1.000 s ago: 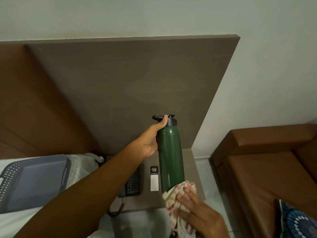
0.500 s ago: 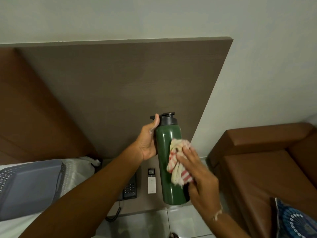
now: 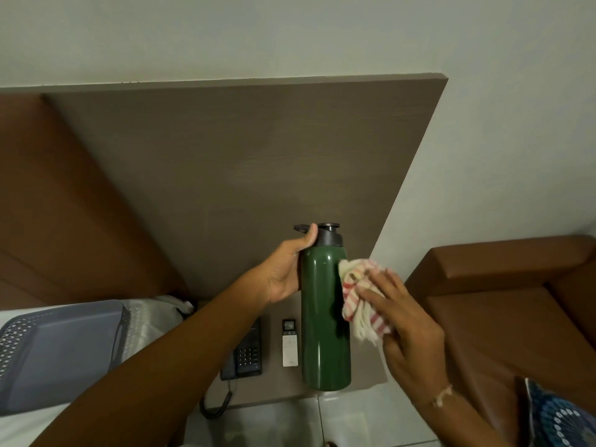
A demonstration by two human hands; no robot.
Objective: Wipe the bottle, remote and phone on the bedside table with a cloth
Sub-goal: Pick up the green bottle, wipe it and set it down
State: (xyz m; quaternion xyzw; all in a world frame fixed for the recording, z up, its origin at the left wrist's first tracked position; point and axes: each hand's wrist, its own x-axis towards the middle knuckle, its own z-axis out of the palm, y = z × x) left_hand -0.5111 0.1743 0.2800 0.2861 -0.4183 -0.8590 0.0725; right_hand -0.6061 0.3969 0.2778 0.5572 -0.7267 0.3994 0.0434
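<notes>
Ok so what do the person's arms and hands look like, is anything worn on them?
Both forearms are bare, with no sleeves in view. The left hand has no ring, watch or glove that shows. The right hand is also ungloved, and a thin pale band, like a thread or string bracelet, circles its wrist. No other markings can be made out.

A grey perforated basket (image 3: 58,353) lies on the bed, left of the hands. A brown sofa (image 3: 503,304) sits to their right, with a blue patterned cushion (image 3: 561,417).

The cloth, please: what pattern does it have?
Cream with red stripes, head view.
</notes>
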